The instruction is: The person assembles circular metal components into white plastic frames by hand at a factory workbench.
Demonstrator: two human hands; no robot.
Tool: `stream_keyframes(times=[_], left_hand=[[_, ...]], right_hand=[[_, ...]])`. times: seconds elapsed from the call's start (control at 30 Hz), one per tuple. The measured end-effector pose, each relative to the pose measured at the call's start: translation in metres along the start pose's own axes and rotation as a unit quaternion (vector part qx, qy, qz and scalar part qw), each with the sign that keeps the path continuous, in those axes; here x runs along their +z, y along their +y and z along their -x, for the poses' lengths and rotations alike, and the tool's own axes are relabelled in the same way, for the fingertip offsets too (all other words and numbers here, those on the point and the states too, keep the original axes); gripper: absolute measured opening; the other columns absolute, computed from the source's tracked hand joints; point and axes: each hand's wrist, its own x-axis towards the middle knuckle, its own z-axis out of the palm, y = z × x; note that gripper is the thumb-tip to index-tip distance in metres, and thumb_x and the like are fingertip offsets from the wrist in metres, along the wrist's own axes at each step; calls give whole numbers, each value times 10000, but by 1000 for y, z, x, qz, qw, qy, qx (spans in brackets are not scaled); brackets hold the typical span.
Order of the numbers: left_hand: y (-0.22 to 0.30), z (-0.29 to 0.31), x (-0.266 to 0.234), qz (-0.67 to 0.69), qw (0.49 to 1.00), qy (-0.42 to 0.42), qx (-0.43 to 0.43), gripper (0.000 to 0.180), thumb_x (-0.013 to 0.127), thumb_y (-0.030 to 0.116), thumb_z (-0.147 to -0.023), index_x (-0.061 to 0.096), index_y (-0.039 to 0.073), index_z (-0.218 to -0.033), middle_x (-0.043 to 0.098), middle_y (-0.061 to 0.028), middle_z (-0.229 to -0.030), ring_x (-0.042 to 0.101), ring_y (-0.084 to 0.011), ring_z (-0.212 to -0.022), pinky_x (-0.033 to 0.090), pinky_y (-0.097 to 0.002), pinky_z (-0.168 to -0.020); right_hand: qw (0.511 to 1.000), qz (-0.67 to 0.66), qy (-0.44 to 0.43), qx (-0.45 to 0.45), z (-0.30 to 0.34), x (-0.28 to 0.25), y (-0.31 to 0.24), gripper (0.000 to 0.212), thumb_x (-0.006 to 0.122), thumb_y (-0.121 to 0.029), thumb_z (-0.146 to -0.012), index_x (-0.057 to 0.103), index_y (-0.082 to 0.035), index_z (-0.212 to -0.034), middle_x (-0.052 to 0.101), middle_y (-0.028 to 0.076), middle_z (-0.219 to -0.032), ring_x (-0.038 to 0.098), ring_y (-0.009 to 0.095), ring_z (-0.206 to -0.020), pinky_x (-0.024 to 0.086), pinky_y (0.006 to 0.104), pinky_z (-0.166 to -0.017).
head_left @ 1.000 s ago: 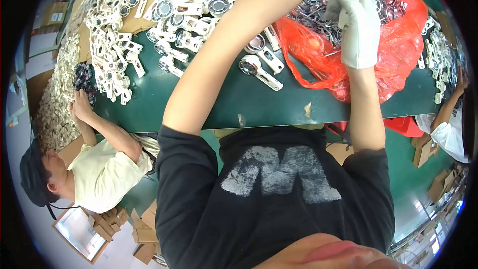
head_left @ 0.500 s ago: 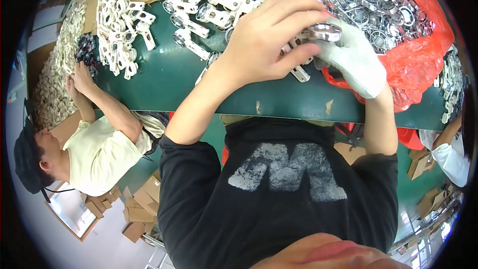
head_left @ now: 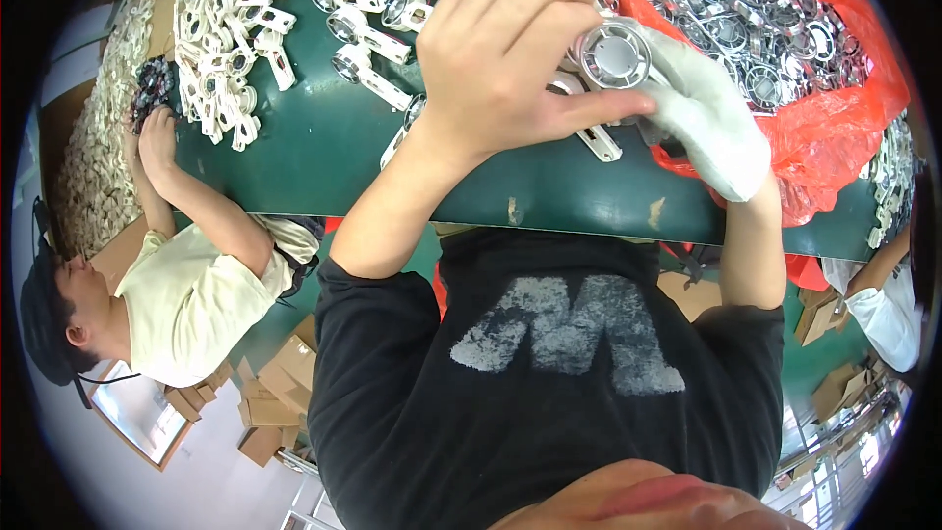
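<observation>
Over the green table, a round chrome grille (head_left: 615,54), with a pale disc at its centre, is tilted towards me between both hands. My left hand (head_left: 500,69), bare, is closed around its left side, with the fingers at the upper edge and the thumb below. My right hand (head_left: 711,123), in a white glove, grips it from the right; its fingertips are partly hidden behind the grille. Under the hands lies a white elongated piece (head_left: 599,142), mostly covered. Left of my wrist are several white handle-shaped pieces with chrome rings (head_left: 368,79).
A red plastic bag (head_left: 824,142) full of chrome grilles (head_left: 731,29) lies open on the right. White parts (head_left: 231,49) are heaped at the left of the green table (head_left: 314,157). A co-worker (head_left: 186,304) handles dark parts (head_left: 154,88) there; another person's arm (head_left: 883,299) shows at the right.
The grille has turned from nearly edge-on to face me. My left hand has shifted slightly left, its thumb now stretched along the grille's lower edge. The view has shifted a little.
</observation>
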Motion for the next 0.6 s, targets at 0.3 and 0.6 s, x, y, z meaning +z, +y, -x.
stream_keyframes(times=[0.3,0.6], left_hand=[[-3,-1,-11,161,976,-144,-37,654,854,381,-732,657,43,-1256,645,-138,-1299,652,-318,-1110,528,-382,-922],[5,7,3,229,965,-117,-57,618,929,321,-626,707,45,-1133,731,-81,-1101,688,-250,-993,546,-326,-797]], right_hand=[[992,-83,-57,73,4,-6,-3,492,543,-198,-960,551,14,-1403,608,43,-837,571,97,-703,466,244,-616],[997,-35,-61,-13,10,-7,12,373,559,-151,-968,610,33,-1288,642,64,-880,614,119,-762,486,253,-636]])
